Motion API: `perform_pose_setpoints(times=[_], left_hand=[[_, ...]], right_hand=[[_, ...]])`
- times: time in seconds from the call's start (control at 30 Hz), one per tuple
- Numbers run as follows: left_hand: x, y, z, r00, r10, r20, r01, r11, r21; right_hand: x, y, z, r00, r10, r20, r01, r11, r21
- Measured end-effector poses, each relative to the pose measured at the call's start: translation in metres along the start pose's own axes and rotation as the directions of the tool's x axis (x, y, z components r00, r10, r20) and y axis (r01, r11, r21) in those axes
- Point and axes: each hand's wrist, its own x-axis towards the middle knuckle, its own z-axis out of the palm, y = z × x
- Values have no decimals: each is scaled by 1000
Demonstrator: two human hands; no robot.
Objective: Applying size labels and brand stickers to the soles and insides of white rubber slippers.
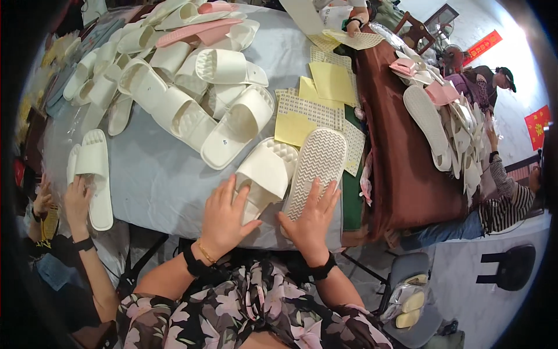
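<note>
Splaying fingers [314,196] over two slippers [318,157]

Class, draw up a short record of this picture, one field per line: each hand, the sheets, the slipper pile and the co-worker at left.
Left hand: touching a white slipper, sole down
Right hand: resting on a second slipper, zigzag sole up
Sheets: yellow and white, beyond the second slipper
Slipper pile: mostly white, some pink
Co-worker's hand: at another white slipper

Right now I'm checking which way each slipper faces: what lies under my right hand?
Under the right hand is a white slipper, zigzag sole facing up. The hand covers part of it; the strap side faces away and cannot be seen.
</note>
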Motion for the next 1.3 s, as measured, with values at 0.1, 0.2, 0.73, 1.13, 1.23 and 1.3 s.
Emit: perform_pose_setpoints(times=[0.1, 0.2, 0.73, 1.13, 1.23, 1.3], left_hand=[[-2, 1, -1, 1000, -16, 23, 16, 1000, 26], [-2, 3, -2, 999, -40, 31, 39, 998, 45], [-16, 0, -7, 993, -69, 97, 89, 973, -215], [-24, 3, -11, 998, 15, 63, -10, 997, -82], [-21, 6, -12, 998, 32, 52, -28, 996, -80], [-20, 6, -14, 997, 49, 61, -45, 997, -66]], right_hand=[[2, 5, 4, 998, 58, -7, -59, 998, -24], [-5, 25, -6, 994, 17, -106, 8, 973, 230], [-24, 72, -14, 846, 95, 525, -526, 307, 793], [19, 55, -22, 973, -21, 228, -15, 988, 154], [27, 59, -14, 972, 1, 236, -32, 992, 125], [31, 61, -9, 979, -2, 204, -23, 993, 119]])
